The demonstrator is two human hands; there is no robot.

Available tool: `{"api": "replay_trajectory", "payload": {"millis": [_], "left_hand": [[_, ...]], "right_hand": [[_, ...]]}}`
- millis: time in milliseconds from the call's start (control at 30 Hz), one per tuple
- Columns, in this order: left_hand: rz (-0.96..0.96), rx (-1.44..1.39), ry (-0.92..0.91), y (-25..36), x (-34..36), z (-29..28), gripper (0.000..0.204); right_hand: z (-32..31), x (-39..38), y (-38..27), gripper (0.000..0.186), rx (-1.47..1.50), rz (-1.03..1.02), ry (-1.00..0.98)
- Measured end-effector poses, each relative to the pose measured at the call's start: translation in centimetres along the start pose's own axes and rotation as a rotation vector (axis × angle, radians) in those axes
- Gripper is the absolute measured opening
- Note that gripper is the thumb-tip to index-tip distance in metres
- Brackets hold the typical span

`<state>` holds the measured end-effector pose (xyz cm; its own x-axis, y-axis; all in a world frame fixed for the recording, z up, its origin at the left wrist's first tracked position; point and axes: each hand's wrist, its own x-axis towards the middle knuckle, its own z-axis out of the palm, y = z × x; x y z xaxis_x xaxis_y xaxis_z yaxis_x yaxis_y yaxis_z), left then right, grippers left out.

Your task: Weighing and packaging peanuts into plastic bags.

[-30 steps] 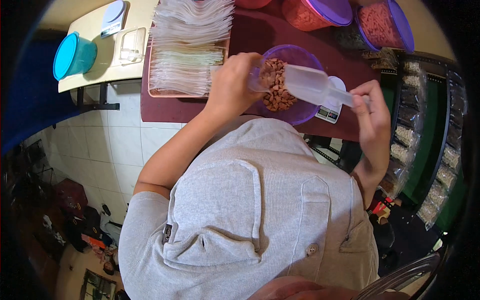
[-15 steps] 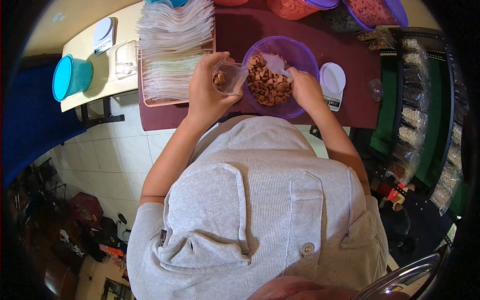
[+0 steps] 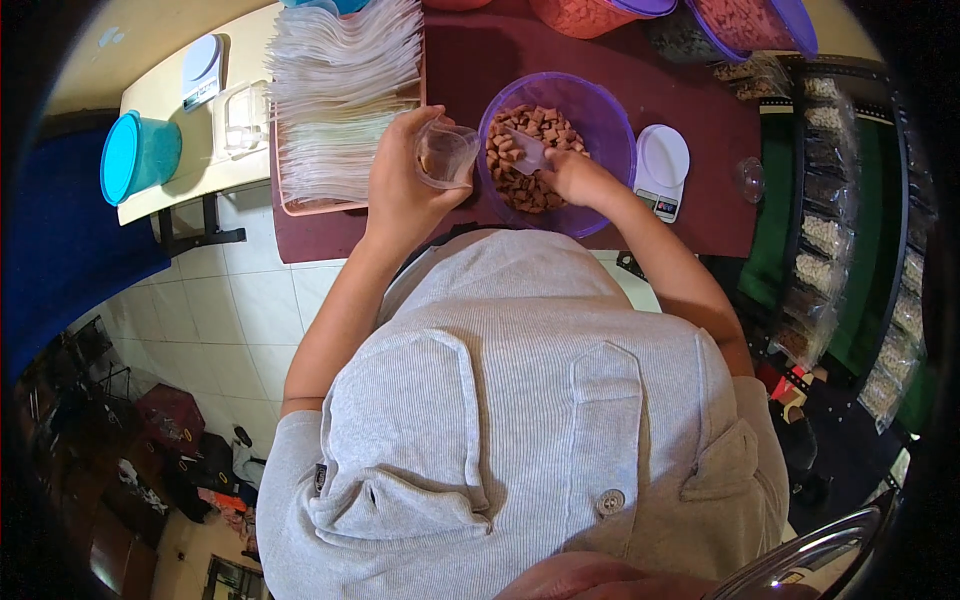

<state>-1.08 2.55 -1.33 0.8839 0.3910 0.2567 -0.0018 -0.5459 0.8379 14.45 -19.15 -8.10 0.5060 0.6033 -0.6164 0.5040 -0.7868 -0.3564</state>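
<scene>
My left hand [image 3: 402,180] is closed around a clear plastic bag [image 3: 452,155], its mouth held open toward the bowl. A little brown shows low inside the bag, partly hidden by my fingers. In my right hand [image 3: 588,182] is a translucent scoop [image 3: 528,152], dipped among small brown pillow-shaped pieces [image 3: 535,192]. Those pieces lie in a round purple tub [image 3: 610,120], heaped toward its left side. The scoop's handle is mostly covered by my fingers.
Left of the tub, a pink tray [image 3: 330,209] holds stacked clear bags [image 3: 345,90]. A white scale [image 3: 664,165] stands right of the tub. Tubs of pink pieces [image 3: 590,18] line the far edge. A turquoise tub [image 3: 140,155] and another scale [image 3: 203,72] occupy the cream side table.
My right hand has lowered the scoop into the brown pieces, moving slightly left. The bag in my left hand has shifted a little left and its mouth looks rounder.
</scene>
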Motion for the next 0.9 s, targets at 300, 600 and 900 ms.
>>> {"api": "replay_trajectory", "payload": {"millis": [300,600,900], "left_hand": [[0.028,0.021,-0.015,-0.1,0.2,0.1,0.067],[0.034,0.098,-0.053,-0.5,-0.1,0.2,0.073],[0.027,0.089,-0.16,0.4,0.4,0.5,0.083]], "right_hand": [[0.4,1.5,0.7,0.044,0.297,0.141,-0.069],[-2.6,-1.4,1.0,0.036,0.46,0.034,0.035],[-7.2,-6.0,-0.6,0.029,0.56,0.012,0.093]]}}
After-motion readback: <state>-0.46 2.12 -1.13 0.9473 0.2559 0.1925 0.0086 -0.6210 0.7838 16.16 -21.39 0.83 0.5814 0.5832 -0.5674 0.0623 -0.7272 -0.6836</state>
